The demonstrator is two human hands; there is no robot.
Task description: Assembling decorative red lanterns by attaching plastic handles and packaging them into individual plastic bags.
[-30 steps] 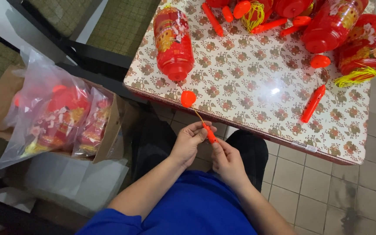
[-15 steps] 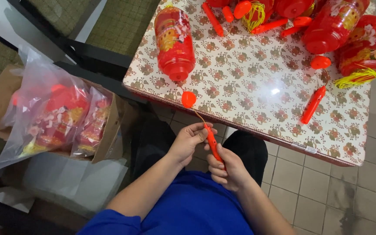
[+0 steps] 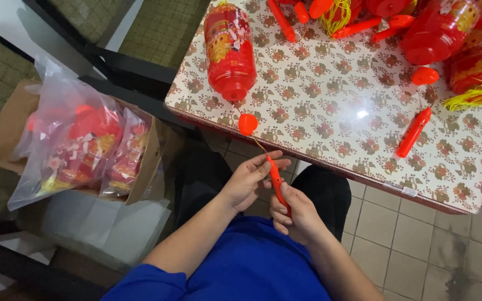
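Right hand [image 3: 297, 214] fisted round the red stick [image 3: 277, 181], held over the lap off the table [image 3: 330, 111]. Left hand [image 3: 249, 181] pinches its top, probably steadying the cord to the lantern [image 3: 230, 53].

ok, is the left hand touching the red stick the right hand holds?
Touching. The head view shows the left hand with fingertips on the upper end of the red stick, while the right hand wraps its lower end.

Two hands [image 3: 277, 192] — one cardboard box [image 3: 140, 170]
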